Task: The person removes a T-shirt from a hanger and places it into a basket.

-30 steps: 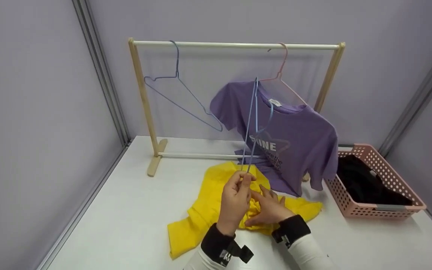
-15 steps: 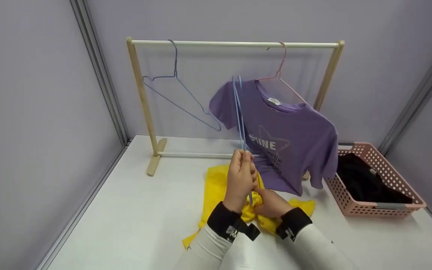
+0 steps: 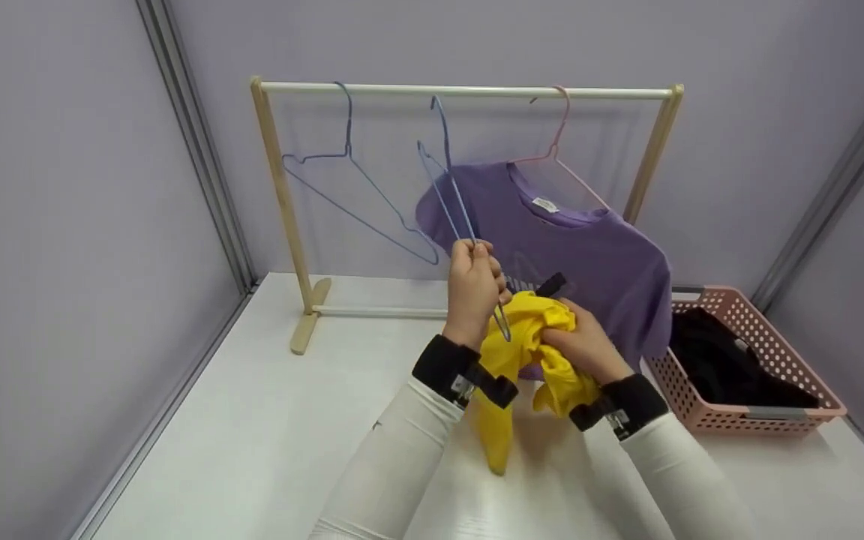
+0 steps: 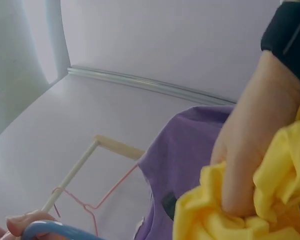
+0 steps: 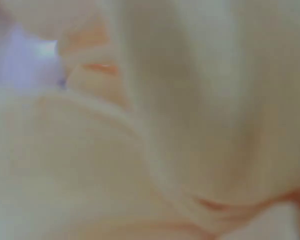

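In the head view my left hand grips a blue clothes hanger by its lower part, its hook pointing up in front of the rack. My right hand holds a bunched yellow garment, lifted, with one end hanging down. The garment lies close against the hanger's lower end. In the left wrist view the right hand digs its fingers into the yellow folds, while left fingers curl at the blue hanger. Pale blurred cloth fills most of the right wrist view, hiding the fingers.
A purple T-shirt hangs aslant from a pink hanger on the rack rail. Another blue hanger hangs at left. A pink basket with dark cloth stands at right. A short dark strip shows above the yellow garment.
My left hand has risen with the blue hanger, whose hook now points upward. My right hand has gathered the yellow garment, which lay spread on the table, and lifted it.
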A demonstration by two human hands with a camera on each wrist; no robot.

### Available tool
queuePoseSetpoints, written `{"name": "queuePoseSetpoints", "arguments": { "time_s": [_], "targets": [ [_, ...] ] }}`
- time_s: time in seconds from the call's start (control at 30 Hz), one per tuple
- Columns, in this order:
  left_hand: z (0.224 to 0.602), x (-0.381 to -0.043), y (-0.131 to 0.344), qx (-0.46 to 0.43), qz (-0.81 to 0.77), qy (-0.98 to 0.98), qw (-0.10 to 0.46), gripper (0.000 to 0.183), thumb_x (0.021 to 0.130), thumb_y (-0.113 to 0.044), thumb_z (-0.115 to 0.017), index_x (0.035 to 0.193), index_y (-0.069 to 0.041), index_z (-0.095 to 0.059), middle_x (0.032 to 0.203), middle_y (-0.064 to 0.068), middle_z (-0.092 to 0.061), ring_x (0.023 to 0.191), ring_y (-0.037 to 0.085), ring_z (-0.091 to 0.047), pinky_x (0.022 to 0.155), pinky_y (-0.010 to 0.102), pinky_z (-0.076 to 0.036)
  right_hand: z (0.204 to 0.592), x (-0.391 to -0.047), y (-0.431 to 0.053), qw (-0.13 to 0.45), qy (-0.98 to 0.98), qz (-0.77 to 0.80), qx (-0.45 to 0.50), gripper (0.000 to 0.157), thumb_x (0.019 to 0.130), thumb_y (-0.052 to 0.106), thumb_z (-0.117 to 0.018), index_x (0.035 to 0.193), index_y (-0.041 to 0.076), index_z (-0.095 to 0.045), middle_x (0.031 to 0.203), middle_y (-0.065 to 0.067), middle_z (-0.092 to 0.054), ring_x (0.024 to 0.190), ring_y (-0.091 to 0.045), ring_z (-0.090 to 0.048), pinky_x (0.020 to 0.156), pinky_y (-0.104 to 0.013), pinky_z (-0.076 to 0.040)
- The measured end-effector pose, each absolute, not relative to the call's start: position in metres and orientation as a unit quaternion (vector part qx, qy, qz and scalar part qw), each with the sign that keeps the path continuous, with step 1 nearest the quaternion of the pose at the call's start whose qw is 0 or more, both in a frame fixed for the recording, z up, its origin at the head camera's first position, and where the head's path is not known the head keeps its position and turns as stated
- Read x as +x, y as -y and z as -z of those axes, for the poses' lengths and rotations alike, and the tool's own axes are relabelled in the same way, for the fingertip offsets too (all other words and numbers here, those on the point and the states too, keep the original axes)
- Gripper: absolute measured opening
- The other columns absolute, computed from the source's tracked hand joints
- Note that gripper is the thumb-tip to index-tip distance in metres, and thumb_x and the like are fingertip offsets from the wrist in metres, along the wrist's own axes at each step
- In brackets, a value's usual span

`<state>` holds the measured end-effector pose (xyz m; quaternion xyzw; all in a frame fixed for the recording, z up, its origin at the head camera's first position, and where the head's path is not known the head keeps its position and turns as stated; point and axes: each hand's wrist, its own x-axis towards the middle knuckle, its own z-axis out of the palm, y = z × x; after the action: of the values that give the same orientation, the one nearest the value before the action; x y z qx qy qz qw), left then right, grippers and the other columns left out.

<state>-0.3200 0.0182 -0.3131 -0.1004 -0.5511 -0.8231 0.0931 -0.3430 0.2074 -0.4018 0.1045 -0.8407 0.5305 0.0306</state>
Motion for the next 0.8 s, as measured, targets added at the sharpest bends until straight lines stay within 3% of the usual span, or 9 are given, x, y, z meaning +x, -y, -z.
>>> {"name": "queuePoseSetpoints", "arguments": {
  "time_s": [0.27, 0.37, 0.5, 0.67, 0.8],
  "targets": [
    [0.298, -0.347, -0.021, -0.046, 0.796, 0.59, 0.126, 0.013, 0.115, -0.016, -0.03, 0.111, -0.009, -0.04, 0.077, 0.0, -0.037, 0.059, 0.012, -0.037, 0.052, 0.021, -0.039, 0.344, -0.315, -0.237, 0.08, 0.807, -0.57, 0.131, 0.03, 0.093, 0.011, -0.07, 0.12, 0.01, -0.057, 0.1, -0.001, -0.062, 0.082, -0.017, -0.062, 0.073, -0.026, -0.056],
    [0.291, -0.356, -0.021, -0.021, 0.794, 0.594, 0.132, 0.013, 0.114, -0.016, -0.031, 0.112, -0.008, -0.042, 0.078, 0.001, -0.04, 0.059, 0.012, -0.039, 0.05, 0.021, -0.04, 0.321, -0.301, -0.251, 0.082, 0.778, -0.606, 0.142, 0.029, 0.097, 0.01, -0.067, 0.124, 0.014, -0.056, 0.105, -0.002, -0.062, 0.083, -0.016, -0.063, 0.072, -0.026, -0.057],
    [0.283, -0.368, -0.019, -0.002, 0.8, 0.583, 0.139, 0.014, 0.114, -0.014, -0.031, 0.112, -0.006, -0.043, 0.079, 0.002, -0.042, 0.059, 0.013, -0.039, 0.048, 0.021, -0.039, 0.29, -0.282, -0.269, 0.11, 0.71, -0.676, 0.161, 0.031, 0.098, 0.004, -0.065, 0.128, 0.011, -0.057, 0.106, -0.005, -0.063, 0.081, -0.016, -0.063, 0.069, -0.025, -0.057],
    [0.274, -0.381, -0.014, 0.011, 0.786, 0.597, 0.158, 0.015, 0.113, -0.011, -0.032, 0.114, -0.002, -0.044, 0.081, 0.004, -0.045, 0.058, 0.013, -0.041, 0.046, 0.021, -0.039, 0.251, -0.262, -0.292, 0.233, 0.652, -0.704, 0.155, 0.03, 0.093, -0.004, -0.067, 0.122, 0.003, -0.062, 0.101, -0.008, -0.064, 0.078, -0.016, -0.06, 0.063, -0.021, -0.053],
    [0.268, -0.391, -0.008, 0.034, 0.749, 0.639, 0.169, 0.02, 0.113, -0.013, -0.034, 0.119, 0.001, -0.048, 0.084, 0.004, -0.048, 0.06, 0.013, -0.045, 0.047, 0.021, -0.043, 0.226, -0.26, -0.308, 0.391, 0.653, -0.638, 0.112, 0.022, 0.088, -0.006, -0.065, 0.106, 0.005, -0.066, 0.09, -0.005, -0.061, 0.072, -0.016, -0.054, 0.06, -0.019, -0.046]
  ]
}}
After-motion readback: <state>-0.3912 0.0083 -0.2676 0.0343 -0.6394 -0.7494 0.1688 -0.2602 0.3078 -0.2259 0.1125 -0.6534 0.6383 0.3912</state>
